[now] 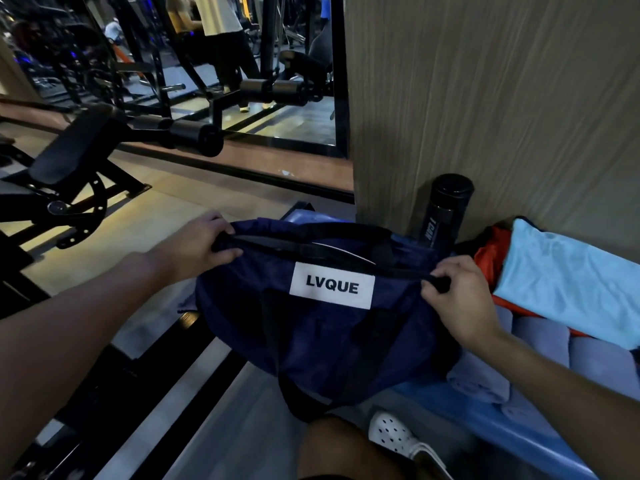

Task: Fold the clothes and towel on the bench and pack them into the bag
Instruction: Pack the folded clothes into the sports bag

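A navy duffel bag [322,337] with a white LVQUE label lies at the near end of the blue bench [485,410]. My left hand [197,247] grips the left end of its zipper strip. My right hand [457,299] pinches the black tab at the right end. The zipper looks mostly closed. To the right, a folded light blue shirt [571,282] rests on an orange garment [491,254]. A lavender towel [540,351], rolled or bunched, lies on the bench in front of them.
A black bottle [443,209] stands against the wooden pillar [485,98] behind the bag. A black gym machine [79,161] fills the left floor. Mirrors at the back show people and equipment. My knee and a white clog [391,434] are below the bag.
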